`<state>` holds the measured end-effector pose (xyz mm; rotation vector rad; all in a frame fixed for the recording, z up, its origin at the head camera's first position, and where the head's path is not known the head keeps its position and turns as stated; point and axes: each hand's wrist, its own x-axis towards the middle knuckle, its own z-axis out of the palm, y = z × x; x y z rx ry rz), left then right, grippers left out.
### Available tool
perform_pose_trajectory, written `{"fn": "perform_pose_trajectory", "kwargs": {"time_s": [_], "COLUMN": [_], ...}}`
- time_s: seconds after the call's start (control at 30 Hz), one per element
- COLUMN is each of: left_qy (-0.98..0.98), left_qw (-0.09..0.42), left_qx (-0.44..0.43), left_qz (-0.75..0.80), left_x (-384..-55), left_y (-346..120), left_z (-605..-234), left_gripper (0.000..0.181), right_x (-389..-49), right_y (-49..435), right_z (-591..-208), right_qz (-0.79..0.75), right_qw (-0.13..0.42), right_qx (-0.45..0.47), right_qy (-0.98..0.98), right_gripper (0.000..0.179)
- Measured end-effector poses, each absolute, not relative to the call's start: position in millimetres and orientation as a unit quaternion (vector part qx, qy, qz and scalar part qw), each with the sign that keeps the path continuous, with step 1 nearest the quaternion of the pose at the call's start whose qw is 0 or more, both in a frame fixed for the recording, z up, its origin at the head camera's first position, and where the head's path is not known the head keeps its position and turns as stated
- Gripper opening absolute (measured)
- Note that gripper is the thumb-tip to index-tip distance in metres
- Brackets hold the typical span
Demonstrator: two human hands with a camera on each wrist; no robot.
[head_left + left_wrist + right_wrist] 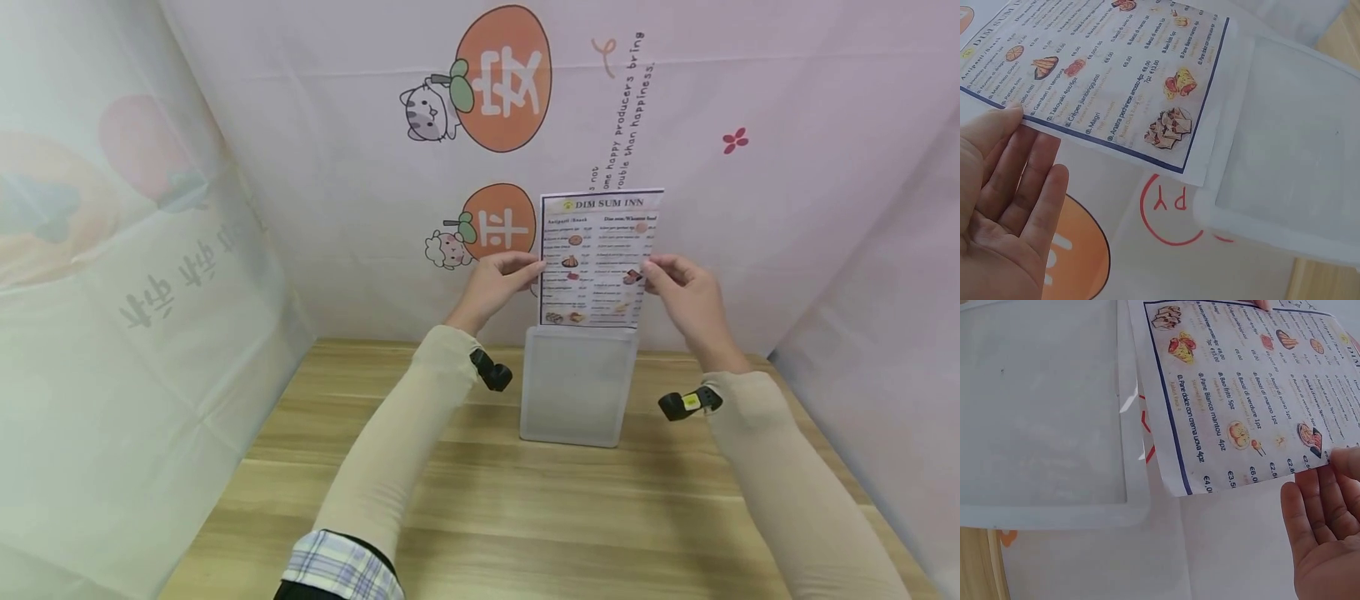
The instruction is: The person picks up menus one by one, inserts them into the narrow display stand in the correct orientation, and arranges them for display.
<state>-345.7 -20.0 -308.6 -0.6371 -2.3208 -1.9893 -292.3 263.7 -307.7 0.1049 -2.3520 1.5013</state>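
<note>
A printed menu sheet (600,258) headed "DIM SUM INN" is held upright between both hands. My left hand (495,285) pinches its left edge between thumb and fingers, and my right hand (688,304) pinches the right edge. Right below the sheet stands a whitish translucent sign holder (577,387), upright on the table. In the left wrist view the bottom edge of the menu (1116,87) comes up close to the rim of the holder (1291,150). From the right wrist, the lower edge of the menu (1241,394) also shows beside the holder (1041,412).
The wooden table (465,500) runs back to a white printed cloth (360,208) with cartoon fruit and lettering. More cloth hangs on the left and right sides. A black wrist camera (491,369) sits on the left sleeve, another camera (688,403) on the right.
</note>
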Motion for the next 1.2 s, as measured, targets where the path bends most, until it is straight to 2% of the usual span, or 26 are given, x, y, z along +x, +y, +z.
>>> {"fn": "perform_pose_trajectory", "kwargs": {"time_s": [0.27,1.2], "left_qy": [-0.75,-0.748], "left_qw": [0.018,0.019], "left_qx": [-0.212,-0.214], "left_qz": [-0.626,-0.628], "left_x": [-347.7,-350.9], "left_y": [-11.8,-4.9], "left_z": [-308.5,-309.6], "left_gripper": [0.031,0.032], "right_x": [-294.1,-288.5], "right_y": [270.5,276.0], "right_z": [-305.8,-301.7], "right_qz": [0.534,0.527], "right_qw": [0.189,0.18], "right_qx": [0.026,0.019], "right_qy": [-0.824,-0.83], "right_gripper": [0.057,0.059]}}
